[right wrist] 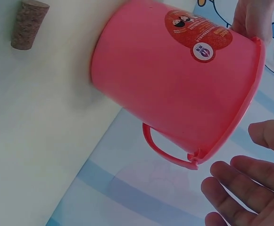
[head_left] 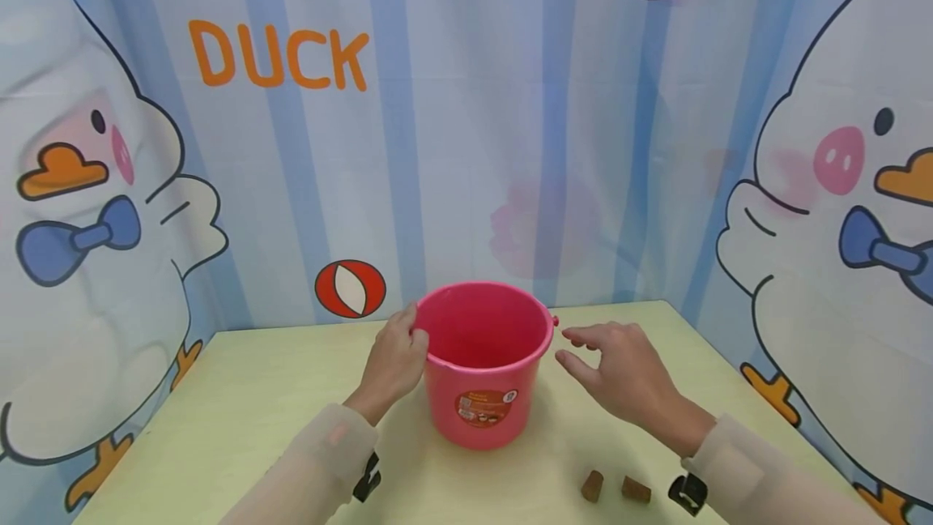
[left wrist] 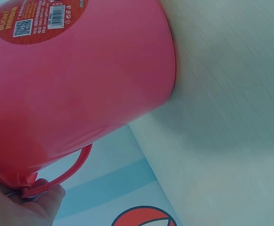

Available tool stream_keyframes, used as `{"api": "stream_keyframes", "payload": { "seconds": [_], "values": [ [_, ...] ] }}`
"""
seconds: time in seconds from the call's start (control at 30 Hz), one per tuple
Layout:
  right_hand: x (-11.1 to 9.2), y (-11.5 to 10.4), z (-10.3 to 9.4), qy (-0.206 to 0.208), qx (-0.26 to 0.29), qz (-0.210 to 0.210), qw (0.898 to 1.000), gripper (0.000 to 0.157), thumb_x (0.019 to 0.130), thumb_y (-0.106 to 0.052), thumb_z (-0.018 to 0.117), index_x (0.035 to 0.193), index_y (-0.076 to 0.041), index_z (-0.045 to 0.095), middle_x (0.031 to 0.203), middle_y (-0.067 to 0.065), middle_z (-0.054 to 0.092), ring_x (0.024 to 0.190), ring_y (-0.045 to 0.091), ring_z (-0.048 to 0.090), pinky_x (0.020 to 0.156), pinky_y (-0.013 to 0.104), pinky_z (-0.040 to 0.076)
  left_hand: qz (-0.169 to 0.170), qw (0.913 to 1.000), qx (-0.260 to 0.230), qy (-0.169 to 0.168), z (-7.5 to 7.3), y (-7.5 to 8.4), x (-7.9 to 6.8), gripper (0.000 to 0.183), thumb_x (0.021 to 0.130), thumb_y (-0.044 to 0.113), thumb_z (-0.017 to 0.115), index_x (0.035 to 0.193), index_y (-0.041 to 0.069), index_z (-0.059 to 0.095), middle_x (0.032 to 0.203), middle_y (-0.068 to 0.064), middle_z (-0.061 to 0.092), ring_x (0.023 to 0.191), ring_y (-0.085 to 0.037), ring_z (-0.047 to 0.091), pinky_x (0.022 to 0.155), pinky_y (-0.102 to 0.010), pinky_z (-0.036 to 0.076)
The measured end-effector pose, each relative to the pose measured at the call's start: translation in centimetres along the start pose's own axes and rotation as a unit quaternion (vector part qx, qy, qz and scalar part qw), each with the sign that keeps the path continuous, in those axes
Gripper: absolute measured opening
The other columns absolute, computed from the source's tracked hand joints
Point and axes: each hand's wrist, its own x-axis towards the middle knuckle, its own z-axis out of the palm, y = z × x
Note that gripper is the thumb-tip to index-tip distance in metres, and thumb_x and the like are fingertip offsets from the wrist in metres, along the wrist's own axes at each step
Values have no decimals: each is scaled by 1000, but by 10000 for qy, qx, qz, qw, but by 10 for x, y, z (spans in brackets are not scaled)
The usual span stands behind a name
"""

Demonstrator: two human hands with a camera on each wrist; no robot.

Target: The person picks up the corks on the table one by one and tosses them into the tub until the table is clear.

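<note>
A pink plastic bucket (head_left: 477, 379) stands upright on the table, its opening facing up and a red oval label (head_left: 486, 409) on its front. My left hand (head_left: 394, 359) grips the rim on the left side, thumb at the edge. In the left wrist view its fingers curl around the handle's pivot there. The red handle (right wrist: 167, 155) is lowered along the far side of the bucket. To the right of the rim is my right hand (head_left: 619, 363), fingers spread and slightly bent, a small gap from the bucket and holding nothing.
Two brown tapered corks (head_left: 592, 486) lie on the pale wooden table (head_left: 291, 403) at the front right, below my right forearm. A blue striped curtain (head_left: 466, 104) printed with ducks hangs right behind the table edge and along both sides.
</note>
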Motion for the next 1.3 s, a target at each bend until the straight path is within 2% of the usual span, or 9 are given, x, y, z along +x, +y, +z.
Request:
{"api": "stream_keyframes", "payload": {
  "seconds": [0.5,0.97,1.3],
  "values": [
    [-13,10,3,-285,-115,160,9994,33,88,-27,82,115,-9,79,105,3,78,91,22,70,81,49,57,24,10000,10,-14,-1,0,2,58,103,18,43,157,-2,34,159,-19,41,142,-40,43,106,-56,47],
    [-21,16,4,-630,-95,389,9972,32,87,-26,82,114,-10,79,100,-1,78,86,17,68,67,32,54,-24,10000,3,-18,0,-1,3,58,103,18,43,157,-1,35,159,-18,41,142,-40,43,107,-57,46],
    [-30,21,6,-840,-179,503,9950,31,84,-28,84,111,-12,80,98,-3,78,84,15,68,69,35,57,5,10000,54,2,0,0,2,58,103,18,43,157,-2,34,158,-19,42,140,-40,44,107,-56,47]
  ]
}}
